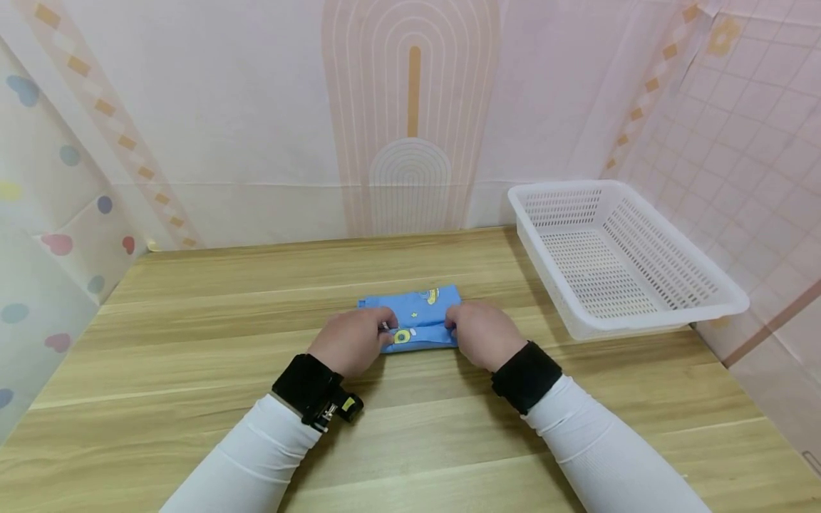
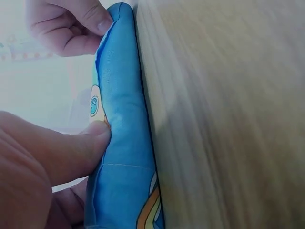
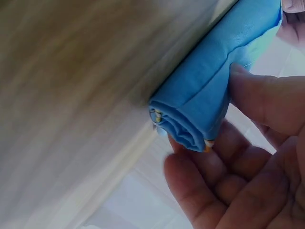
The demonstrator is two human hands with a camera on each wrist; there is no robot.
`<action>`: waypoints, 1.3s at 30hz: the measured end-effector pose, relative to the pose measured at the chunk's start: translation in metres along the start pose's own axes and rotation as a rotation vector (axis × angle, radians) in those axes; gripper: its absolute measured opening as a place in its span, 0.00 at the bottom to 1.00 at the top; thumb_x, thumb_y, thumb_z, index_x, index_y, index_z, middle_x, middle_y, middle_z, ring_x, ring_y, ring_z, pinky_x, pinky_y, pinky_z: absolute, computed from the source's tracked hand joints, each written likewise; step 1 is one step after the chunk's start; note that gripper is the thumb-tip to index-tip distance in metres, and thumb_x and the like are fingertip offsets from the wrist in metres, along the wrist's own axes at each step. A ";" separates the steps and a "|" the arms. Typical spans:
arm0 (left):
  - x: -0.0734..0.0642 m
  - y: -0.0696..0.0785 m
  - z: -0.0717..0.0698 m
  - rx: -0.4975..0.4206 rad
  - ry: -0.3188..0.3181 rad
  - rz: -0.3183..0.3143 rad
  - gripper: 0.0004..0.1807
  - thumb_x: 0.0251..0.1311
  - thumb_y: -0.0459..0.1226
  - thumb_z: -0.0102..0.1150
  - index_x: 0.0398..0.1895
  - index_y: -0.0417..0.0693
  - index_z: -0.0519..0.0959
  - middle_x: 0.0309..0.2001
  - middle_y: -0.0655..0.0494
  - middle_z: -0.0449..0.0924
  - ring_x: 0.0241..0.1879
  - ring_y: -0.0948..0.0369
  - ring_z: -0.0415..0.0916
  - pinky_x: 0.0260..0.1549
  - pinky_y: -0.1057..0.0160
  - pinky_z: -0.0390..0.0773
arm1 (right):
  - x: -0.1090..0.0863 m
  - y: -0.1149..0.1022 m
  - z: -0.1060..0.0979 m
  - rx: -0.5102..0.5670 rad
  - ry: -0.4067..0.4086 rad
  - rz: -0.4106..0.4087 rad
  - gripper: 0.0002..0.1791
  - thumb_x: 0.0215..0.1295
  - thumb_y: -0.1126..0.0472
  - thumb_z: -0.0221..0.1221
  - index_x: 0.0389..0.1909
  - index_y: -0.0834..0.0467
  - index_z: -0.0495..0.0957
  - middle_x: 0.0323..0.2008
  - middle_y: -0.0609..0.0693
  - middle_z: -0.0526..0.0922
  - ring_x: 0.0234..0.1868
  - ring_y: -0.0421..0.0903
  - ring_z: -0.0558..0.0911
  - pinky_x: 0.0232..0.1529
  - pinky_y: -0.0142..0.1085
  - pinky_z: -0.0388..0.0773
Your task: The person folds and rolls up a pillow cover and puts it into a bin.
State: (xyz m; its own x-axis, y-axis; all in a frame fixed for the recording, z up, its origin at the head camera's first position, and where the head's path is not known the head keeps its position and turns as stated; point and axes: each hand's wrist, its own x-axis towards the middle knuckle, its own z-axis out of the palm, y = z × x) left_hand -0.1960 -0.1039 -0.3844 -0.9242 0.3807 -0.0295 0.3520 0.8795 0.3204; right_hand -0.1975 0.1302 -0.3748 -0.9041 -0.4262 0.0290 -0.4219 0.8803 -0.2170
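A blue printed cloth [image 1: 417, 308], with yellow and white figures on it, lies on the wooden table [image 1: 410, 442] in the middle of the head view. Its near edge is rolled into a flat tube, and the right wrist view shows layered folds at the end of the rolled cloth [image 3: 190, 102]. My left hand [image 1: 353, 342] grips the left end, its thumb pressing on the roll [image 2: 126, 105] in the left wrist view. At the other end my right hand [image 1: 485, 333] pinches the roll between thumb and fingers. Some left fingertips are hidden behind the cloth.
A white perforated plastic basket [image 1: 558, 285] stands at the table's back right, to the right of the cloth. Patterned sheeting [image 1: 256, 107] hangs behind the table and along both sides. Black straps [image 1: 526, 376] circle both wrists.
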 end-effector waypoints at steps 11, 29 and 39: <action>-0.001 0.001 0.000 0.048 0.101 0.031 0.05 0.68 0.43 0.70 0.41 0.54 0.90 0.41 0.60 0.87 0.44 0.59 0.81 0.45 0.53 0.82 | 0.000 0.001 0.000 -0.115 0.049 -0.129 0.09 0.70 0.71 0.63 0.36 0.58 0.90 0.33 0.51 0.86 0.35 0.43 0.78 0.44 0.40 0.81; -0.010 0.010 0.000 0.266 0.206 0.185 0.05 0.64 0.37 0.69 0.37 0.59 0.92 0.38 0.61 0.89 0.42 0.58 0.86 0.47 0.46 0.83 | -0.001 0.002 -0.002 -0.063 0.033 -0.132 0.06 0.64 0.68 0.68 0.28 0.58 0.87 0.30 0.48 0.86 0.34 0.42 0.81 0.43 0.40 0.84; -0.006 0.009 0.004 0.297 0.199 0.167 0.06 0.58 0.37 0.75 0.35 0.59 0.87 0.36 0.61 0.85 0.38 0.58 0.83 0.42 0.47 0.81 | 0.001 0.003 0.004 -0.084 0.021 -0.130 0.09 0.60 0.68 0.74 0.38 0.59 0.84 0.37 0.52 0.87 0.41 0.48 0.84 0.50 0.43 0.83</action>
State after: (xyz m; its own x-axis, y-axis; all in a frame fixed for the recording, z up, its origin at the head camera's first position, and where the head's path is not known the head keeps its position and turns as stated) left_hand -0.1870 -0.0971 -0.3855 -0.8508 0.4884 0.1938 0.5005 0.8656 0.0162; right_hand -0.1992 0.1316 -0.3797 -0.8426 -0.5337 0.0718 -0.5384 0.8329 -0.1282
